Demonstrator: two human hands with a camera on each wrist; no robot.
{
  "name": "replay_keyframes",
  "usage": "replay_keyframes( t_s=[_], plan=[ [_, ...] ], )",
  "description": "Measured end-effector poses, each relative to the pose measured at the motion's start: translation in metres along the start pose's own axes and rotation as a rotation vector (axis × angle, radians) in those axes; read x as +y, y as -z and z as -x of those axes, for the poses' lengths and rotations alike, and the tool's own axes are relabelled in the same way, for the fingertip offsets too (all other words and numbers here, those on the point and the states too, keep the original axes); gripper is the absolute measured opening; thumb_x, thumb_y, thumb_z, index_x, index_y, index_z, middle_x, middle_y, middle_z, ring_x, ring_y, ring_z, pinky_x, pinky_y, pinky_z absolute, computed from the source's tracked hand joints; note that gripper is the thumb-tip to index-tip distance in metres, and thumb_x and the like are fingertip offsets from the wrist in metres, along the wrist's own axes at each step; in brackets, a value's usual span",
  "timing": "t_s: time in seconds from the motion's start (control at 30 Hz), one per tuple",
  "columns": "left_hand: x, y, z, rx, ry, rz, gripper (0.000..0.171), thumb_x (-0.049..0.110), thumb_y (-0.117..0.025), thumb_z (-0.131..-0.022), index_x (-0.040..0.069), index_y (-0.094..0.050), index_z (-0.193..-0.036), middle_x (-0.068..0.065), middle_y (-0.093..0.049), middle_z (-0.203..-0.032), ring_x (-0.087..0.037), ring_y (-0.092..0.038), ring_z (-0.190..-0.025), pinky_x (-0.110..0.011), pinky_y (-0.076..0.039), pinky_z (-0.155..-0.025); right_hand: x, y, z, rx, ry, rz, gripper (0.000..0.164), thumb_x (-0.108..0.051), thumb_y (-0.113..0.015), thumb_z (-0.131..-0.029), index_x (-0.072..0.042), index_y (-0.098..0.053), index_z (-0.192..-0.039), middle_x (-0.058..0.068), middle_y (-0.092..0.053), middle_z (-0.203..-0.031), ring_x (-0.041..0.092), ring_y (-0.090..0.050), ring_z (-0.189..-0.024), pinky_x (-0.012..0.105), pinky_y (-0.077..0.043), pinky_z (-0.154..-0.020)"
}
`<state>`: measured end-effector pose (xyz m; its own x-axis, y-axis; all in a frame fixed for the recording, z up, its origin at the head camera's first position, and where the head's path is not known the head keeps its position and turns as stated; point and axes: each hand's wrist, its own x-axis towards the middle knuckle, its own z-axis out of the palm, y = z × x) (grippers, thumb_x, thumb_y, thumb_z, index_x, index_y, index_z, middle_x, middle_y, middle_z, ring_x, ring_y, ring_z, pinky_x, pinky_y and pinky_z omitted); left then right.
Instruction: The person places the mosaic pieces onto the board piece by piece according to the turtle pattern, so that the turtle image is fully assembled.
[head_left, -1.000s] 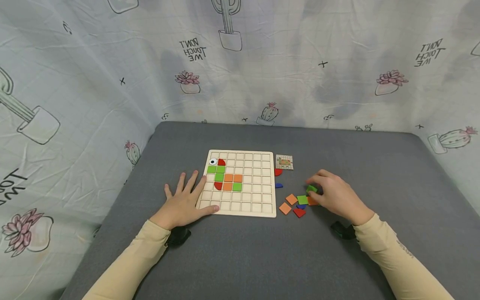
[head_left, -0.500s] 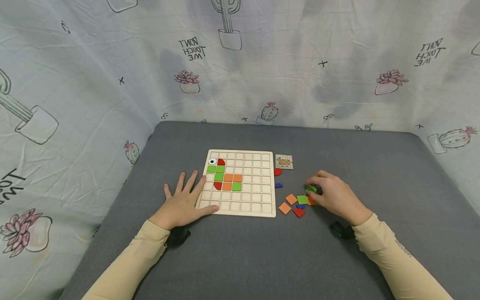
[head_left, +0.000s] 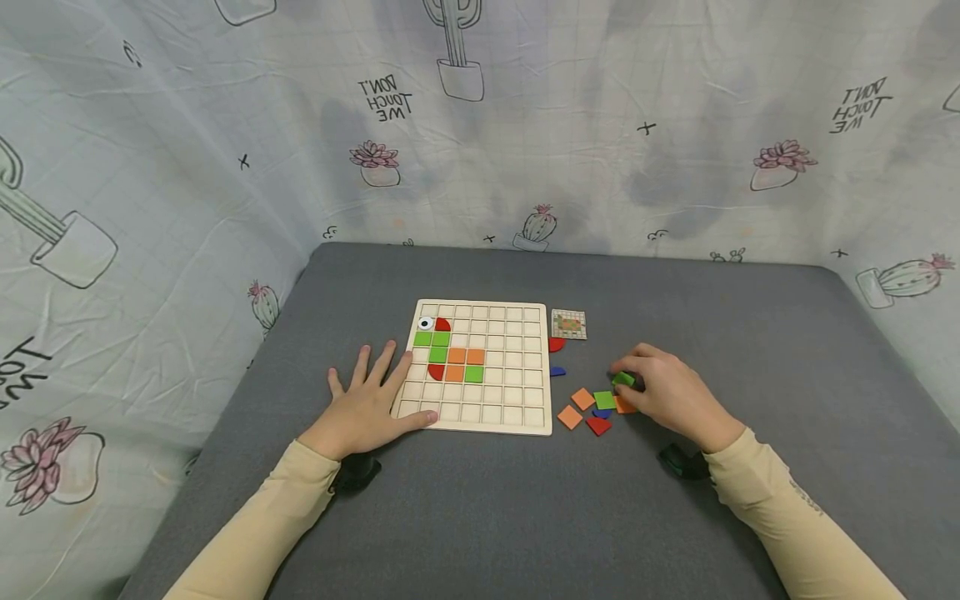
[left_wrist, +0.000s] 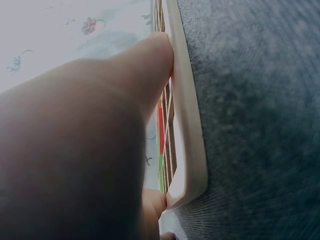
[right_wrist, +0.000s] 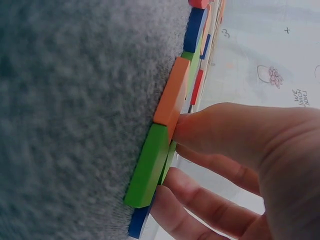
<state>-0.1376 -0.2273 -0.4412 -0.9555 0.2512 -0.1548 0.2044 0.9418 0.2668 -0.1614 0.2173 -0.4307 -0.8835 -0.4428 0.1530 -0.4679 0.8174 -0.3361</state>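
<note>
Over there the left arm (head_left: 258, 525) reaches forward, left hand (head_left: 358, 415) palm down, its fingers (head_left: 383, 364) fanned wide and the thumb (head_left: 415, 422) stuck out sideways. The right arm (head_left: 802, 504) slants inward, right hand (head_left: 672, 393) arched, thumb and bent fingers pinching.

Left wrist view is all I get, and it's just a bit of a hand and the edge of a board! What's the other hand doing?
Observer: The right hand is at the loose pieces, with a green tile between its thumb and fingers.
Operator: Ooh! Any funny pieces on the board?
Observer: Yes, a round white piece with a black dot, like an eye, sits near the far left corner of the board.
Operator: What's past the board's right side, near the far corner?
Observer: A small patterned card, lying flat.
</note>
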Motion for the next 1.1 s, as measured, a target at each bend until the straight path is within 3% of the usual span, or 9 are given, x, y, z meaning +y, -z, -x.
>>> replay_keyframes(
  t_s=[0.73,1.1],
  plan=[
    [0.000,0.001,0.001,-0.003,0.006,0.009,0.110,0.081,-0.056,-0.089,0.015,-0.018,-0.169,-0.019,-0.007,-0.175,-0.054,0.002,-0.158,-0.090,0.001,-0.107,-0.001,0.000,-0.001,0.004,0.034,-0.005,0.017,-0.003,-0.077,-0.089,-0.009,-0.081,-0.104,0.006,-0.069,-0.103,0.013,-0.058,-0.074,0.031,-0.048,-0.064],
    [0.001,0.001,0.001,-0.005,0.005,0.009,0.110,0.081,-0.056,-0.089,0.016,-0.018,-0.169,-0.019,-0.007,-0.175,-0.054,0.002,-0.158,-0.090,0.001,-0.106,-0.021,0.001,-0.015,0.023,0.092,-0.026,0.017,-0.003,-0.077,-0.087,-0.011,-0.082,-0.101,0.004,-0.066,-0.101,0.011,-0.052,-0.072,0.027,-0.044,-0.060]
  ],
)
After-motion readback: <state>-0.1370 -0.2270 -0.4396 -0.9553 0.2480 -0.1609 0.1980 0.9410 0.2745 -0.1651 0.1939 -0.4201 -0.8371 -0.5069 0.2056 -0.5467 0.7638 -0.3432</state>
